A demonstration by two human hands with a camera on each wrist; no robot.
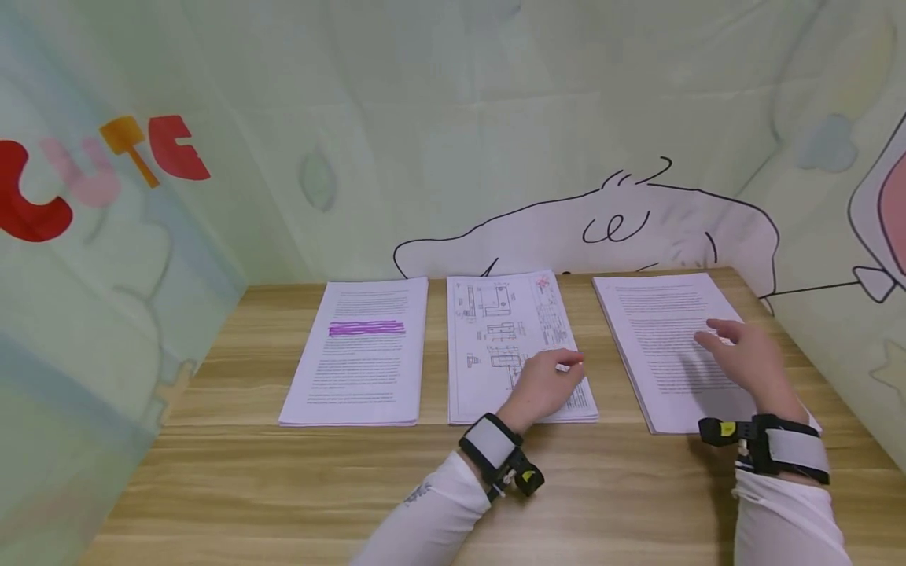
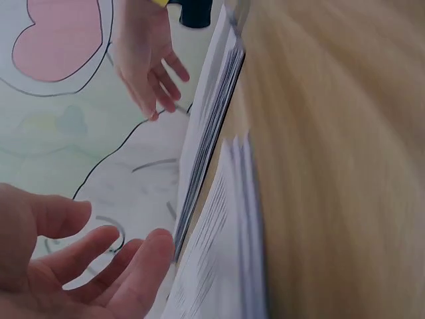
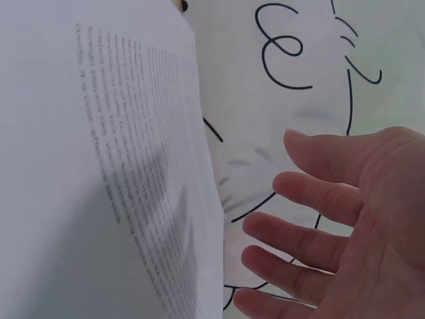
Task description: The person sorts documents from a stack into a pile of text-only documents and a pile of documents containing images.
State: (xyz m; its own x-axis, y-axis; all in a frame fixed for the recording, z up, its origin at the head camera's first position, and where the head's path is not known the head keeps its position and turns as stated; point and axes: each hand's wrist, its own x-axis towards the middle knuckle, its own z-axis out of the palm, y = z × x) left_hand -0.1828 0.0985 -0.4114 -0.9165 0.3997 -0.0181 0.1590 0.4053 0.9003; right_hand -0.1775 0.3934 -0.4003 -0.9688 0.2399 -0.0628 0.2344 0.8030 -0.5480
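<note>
Three stacks of paper lie side by side on the wooden table. The left text stack (image 1: 364, 381) has a block of lines marked over in purple. On the middle stack (image 1: 470, 393) the top sheet carries technical drawings. More printed text fills the right stack (image 1: 654, 338). My left hand (image 1: 543, 385) is over the lower right part of the middle stack, its fingers loosely bent with nothing in them, as the left wrist view shows. Above the right stack hovers my right hand (image 1: 750, 362), fingers relaxed and apart, casting a shadow on the page; nothing is between them.
A cloth backdrop (image 1: 453, 157) with cartoon prints rises right behind the table's (image 1: 283, 487) far edge and along both sides. Each wrist wears a strap with a small camera. Narrow strips of tabletop separate the stacks.
</note>
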